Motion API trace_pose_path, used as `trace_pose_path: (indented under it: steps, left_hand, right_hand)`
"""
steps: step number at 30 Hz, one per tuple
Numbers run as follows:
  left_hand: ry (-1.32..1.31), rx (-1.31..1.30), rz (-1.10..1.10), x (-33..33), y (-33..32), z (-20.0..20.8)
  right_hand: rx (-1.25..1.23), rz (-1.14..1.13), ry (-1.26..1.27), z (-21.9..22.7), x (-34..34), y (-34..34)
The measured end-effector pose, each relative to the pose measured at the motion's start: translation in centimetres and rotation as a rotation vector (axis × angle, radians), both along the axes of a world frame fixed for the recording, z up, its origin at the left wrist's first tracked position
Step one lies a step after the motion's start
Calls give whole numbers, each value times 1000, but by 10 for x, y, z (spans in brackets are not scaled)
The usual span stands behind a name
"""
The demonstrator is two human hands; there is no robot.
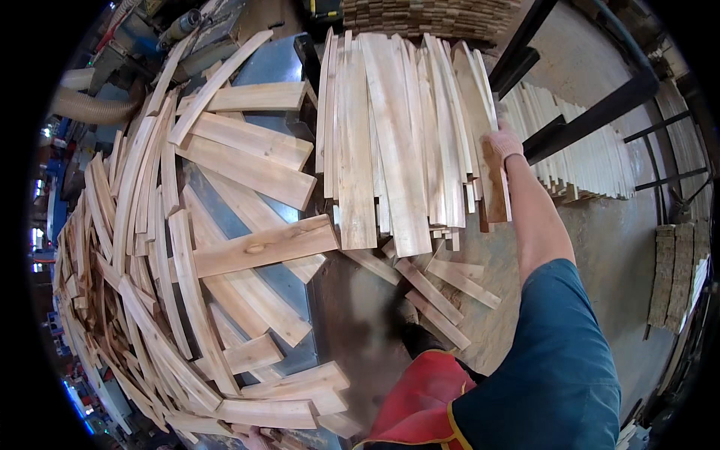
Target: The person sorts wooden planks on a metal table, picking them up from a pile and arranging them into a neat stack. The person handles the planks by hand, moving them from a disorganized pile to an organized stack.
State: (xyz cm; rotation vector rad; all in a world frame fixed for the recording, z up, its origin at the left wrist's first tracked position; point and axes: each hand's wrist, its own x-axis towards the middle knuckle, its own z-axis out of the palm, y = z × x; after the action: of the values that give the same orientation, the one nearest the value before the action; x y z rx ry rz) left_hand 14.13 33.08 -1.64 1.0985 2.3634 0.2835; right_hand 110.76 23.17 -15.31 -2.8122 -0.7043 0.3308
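Note:
My right hand [504,144], in a pale knit glove, reaches out at the end of my stretched arm. It is closed on the edge of a wooden board [493,191] at the right side of a stack of planks [401,150]. At the lower edge of the view only a small part of my left hand [256,437] shows, beside the ends of loose boards [270,412]. Its fingers are mostly hidden, so what it holds cannot be made out. The stacked planks lie roughly lengthwise, with uneven near ends.
Many loose boards [251,246] lie crisscrossed over a blue-grey metal table [300,300] on the left. Offcuts [431,289] lie on the floor below the stack. A dark metal frame [592,120] rises at the right, before another stack of pale strips [592,150]. More lumber [427,16] is piled behind.

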Motion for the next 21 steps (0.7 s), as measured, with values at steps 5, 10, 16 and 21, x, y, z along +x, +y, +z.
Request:
trace_pose_path:
  steps: [5, 10, 16, 21]
  left_hand:
    - [-395, 340, 137, 1, 15, -31]
    - [-681, 465, 253, -13, -22, -25]
    - [-642, 526, 294, -21, -20, -10]
    - [-1349, 713, 386, -64, -105, 5]
  right_hand:
    - [-117, 310, 19, -43, 27, -5]
    - [282, 198, 134, -22, -64, 34]
    - [682, 131, 152, -13, -110, 7]
    - [1030, 227, 657, 39, -259, 34]
